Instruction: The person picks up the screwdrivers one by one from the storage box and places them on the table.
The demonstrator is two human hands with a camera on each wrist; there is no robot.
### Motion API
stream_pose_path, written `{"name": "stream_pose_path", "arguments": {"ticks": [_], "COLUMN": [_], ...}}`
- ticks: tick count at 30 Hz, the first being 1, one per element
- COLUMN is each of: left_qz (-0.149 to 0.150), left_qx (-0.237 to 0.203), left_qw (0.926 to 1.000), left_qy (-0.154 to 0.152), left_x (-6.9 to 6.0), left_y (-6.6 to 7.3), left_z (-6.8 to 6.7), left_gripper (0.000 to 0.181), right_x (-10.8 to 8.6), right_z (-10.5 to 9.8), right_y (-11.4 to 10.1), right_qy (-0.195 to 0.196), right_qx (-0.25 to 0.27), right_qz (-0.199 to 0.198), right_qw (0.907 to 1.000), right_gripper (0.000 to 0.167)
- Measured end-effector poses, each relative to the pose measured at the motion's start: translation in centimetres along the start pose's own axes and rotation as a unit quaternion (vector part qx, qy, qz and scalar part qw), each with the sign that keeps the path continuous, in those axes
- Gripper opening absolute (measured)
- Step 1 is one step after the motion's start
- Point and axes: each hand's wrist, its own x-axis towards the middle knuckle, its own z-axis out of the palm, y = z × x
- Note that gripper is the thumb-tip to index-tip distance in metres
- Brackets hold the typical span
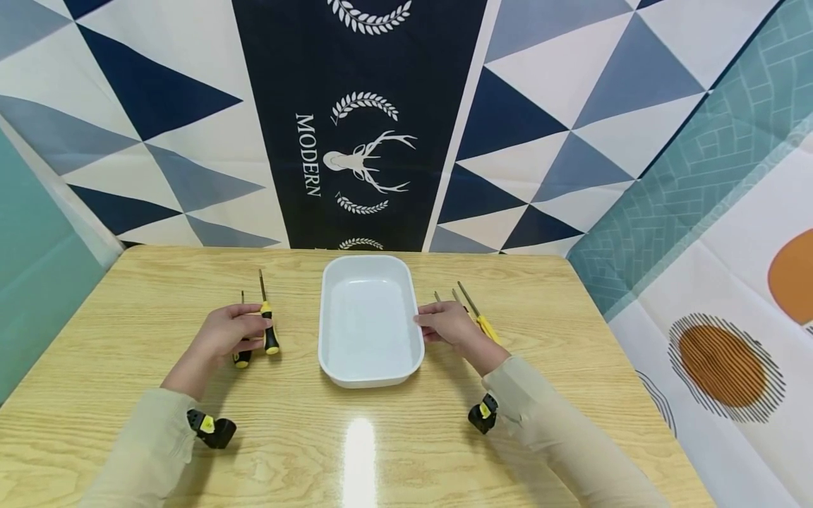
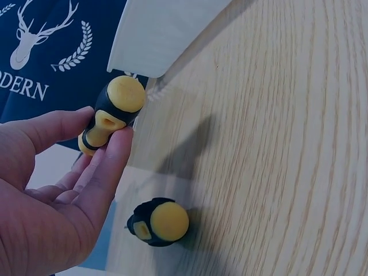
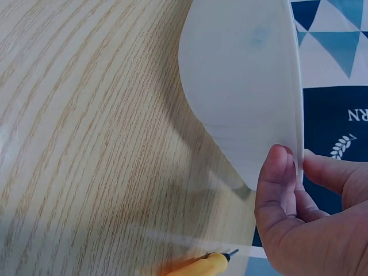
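Observation:
My left hand (image 1: 230,331) pinches a black-and-yellow screwdriver (image 1: 269,330) by its handle, the shaft pointing to the back of the table. In the left wrist view its handle (image 2: 126,95) is lifted off the wood, between thumb and fingers. A second screwdriver (image 2: 168,221) of the same kind lies under that hand, partly hidden by it in the head view. At the middle stands a white rectangular tray (image 1: 371,368) with nothing in it. My right hand (image 1: 449,324) grips its right rim, with the thumb on the rim and fingers under it on the outer wall (image 3: 247,86).
Several thin metal shafts lie behind and right of my right hand; one belongs to a tool with a yellow handle (image 1: 488,329). The wooden table (image 1: 286,437) ends at a patterned cloth backdrop (image 1: 521,127). A small black camera sits on each wrist.

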Motion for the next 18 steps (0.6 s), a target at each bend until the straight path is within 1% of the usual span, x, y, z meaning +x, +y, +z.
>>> {"name": "stream_pose_path", "arguments": {"ticks": [7,9,15,17,18], "left_qz": [-0.003,0.000,0.014,0.017,0.013], "left_qx": [0.011,0.012,-0.002,-0.005,-0.007], "left_qw": [0.9999,0.9999,0.9999,0.9998,0.9999], "left_qy": [0.004,0.004,-0.003,-0.004,-0.002], "left_x": [-0.2,-0.4,-0.7,-0.7,-0.7], "left_y": [0.0,0.1,-0.4,-0.6,-0.7], "left_z": [-0.7,-0.9,-2.0,-2.4,-2.6], "left_gripper": [0.068,0.069,0.072,0.073,0.075], "right_x": [0.0,-0.1,0.0,0.0,0.0], "right_z": [0.0,0.0,0.0,0.0,0.0], "right_y": [0.0,0.0,0.0,0.0,0.0], "right_qy": [0.002,0.002,0.004,0.005,0.005], "right_qx": [-0.001,-0.002,-0.004,-0.005,-0.005], "right_qz": [0.000,0.000,0.001,0.002,0.002], "right_qw": [1.0000,1.0000,1.0000,1.0000,1.0000], "right_gripper": [0.029,0.029,0.029,0.029,0.028]}}
